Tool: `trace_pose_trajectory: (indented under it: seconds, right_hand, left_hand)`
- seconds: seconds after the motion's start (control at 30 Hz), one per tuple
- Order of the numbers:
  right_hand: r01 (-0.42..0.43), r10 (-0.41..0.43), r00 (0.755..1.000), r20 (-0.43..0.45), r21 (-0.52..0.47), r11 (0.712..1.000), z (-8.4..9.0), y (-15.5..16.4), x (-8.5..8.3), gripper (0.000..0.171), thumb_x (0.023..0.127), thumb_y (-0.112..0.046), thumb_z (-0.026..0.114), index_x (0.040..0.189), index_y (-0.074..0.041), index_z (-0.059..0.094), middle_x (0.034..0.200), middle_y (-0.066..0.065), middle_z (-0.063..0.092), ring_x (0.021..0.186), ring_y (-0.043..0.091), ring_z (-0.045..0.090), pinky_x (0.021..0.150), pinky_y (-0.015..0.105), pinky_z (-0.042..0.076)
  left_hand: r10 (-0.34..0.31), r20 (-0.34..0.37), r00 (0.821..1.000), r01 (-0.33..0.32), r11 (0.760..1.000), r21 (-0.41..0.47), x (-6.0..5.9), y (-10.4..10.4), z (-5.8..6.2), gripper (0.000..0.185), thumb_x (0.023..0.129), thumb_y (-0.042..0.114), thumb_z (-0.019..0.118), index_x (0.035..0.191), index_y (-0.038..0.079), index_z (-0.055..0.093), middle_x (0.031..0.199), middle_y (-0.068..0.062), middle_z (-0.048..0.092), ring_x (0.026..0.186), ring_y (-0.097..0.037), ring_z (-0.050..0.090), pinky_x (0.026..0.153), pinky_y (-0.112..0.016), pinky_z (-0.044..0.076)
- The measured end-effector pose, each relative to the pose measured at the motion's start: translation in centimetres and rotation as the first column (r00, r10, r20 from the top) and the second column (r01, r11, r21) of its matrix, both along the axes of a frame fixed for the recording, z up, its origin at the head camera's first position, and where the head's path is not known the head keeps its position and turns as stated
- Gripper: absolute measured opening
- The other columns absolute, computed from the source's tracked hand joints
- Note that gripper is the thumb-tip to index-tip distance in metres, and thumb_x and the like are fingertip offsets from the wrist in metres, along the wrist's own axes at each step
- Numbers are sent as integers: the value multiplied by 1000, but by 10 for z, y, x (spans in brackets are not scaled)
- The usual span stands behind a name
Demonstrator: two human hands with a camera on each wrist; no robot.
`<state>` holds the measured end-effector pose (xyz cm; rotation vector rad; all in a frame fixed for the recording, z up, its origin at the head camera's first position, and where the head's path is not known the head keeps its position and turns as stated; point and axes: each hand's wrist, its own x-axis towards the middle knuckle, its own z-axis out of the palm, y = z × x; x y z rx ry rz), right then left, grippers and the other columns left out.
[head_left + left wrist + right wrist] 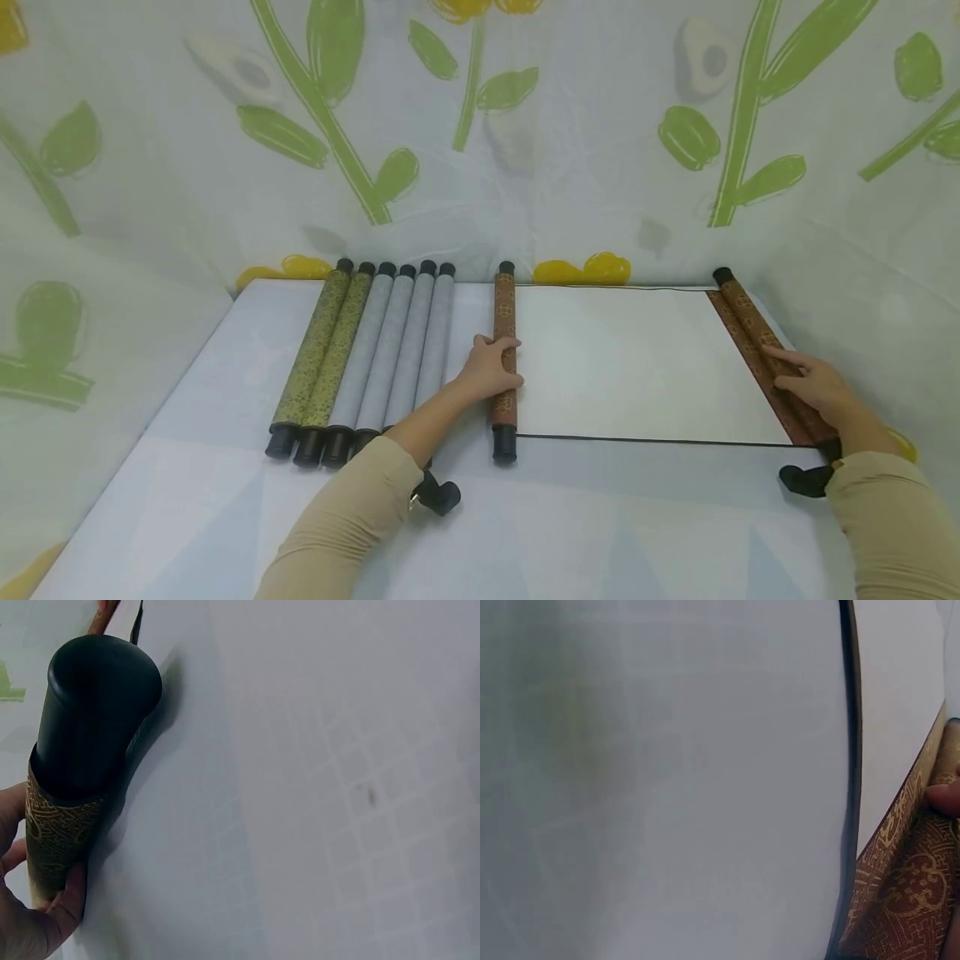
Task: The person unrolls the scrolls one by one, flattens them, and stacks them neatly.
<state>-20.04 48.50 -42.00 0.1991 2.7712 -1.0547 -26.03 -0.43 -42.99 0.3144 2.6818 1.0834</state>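
A brown scroll with gold patterning lies partly unrolled across the right half of the table, its white sheet (630,362) showing between two rolled ends. My left hand (491,371) grips the left roll (505,300) near its middle, thumb on one side and fingers on the other. That roll's black end knob (103,682) shows large in the left wrist view. At the other end, my right hand (817,387) holds the right roll (744,312), a brown border strip (738,350) lying flat beside it. Only a fingertip (945,799) and part of the palm appear in the right wrist view.
Left of the scroll, two yellow-green rolled scrolls (318,350) and several grey ones (401,333) lie side by side. My left forearm crosses over their near ends. A white cloth wall (570,183) with green leaves rises behind the table (210,400).
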Motion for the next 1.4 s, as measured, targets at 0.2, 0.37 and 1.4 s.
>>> trace_pose_trajectory:
  seconds: [0.2, 0.37, 1.4]
  right_hand:
    - [39, -39, 999, 7, -14, 999, -3, -3, 1, 68, 87, -10, 53, 146, -5, 21, 147, 39, 4, 132, 59, 3, 101, 70, 15]
    - [59, -58, 998, 24, -31, 998, -4, -5, 0, 66, 89, -10, 52, 146, -5, 20, 147, 38, 0, 132, 59, 1, 100, 71, 15]
    - [84, -83, 996, 21, -20, 996, -4, -1, 0, 65, 91, -12, 50, 148, -9, 18, 148, 38, -2, 132, 60, 0, 100, 72, 15]
  left_hand:
    - [4, 15, 1000, -3, 999, -35, 3, -3, 6, 55, 76, 20, 66, 131, 16, 56, 126, -22, 39, 109, -31, 46, 84, -42, 47]
    - [8, 8, 1000, -7, 998, -62, 5, -6, 6, 53, 77, 22, 65, 130, 17, 58, 126, -22, 39, 109, -30, 46, 84, -41, 46]
    - [7, -105, 994, -26, 983, -183, -1, -19, 9, 59, 75, 20, 74, 130, 14, 53, 127, -24, 38, 107, -32, 45, 78, -41, 49]
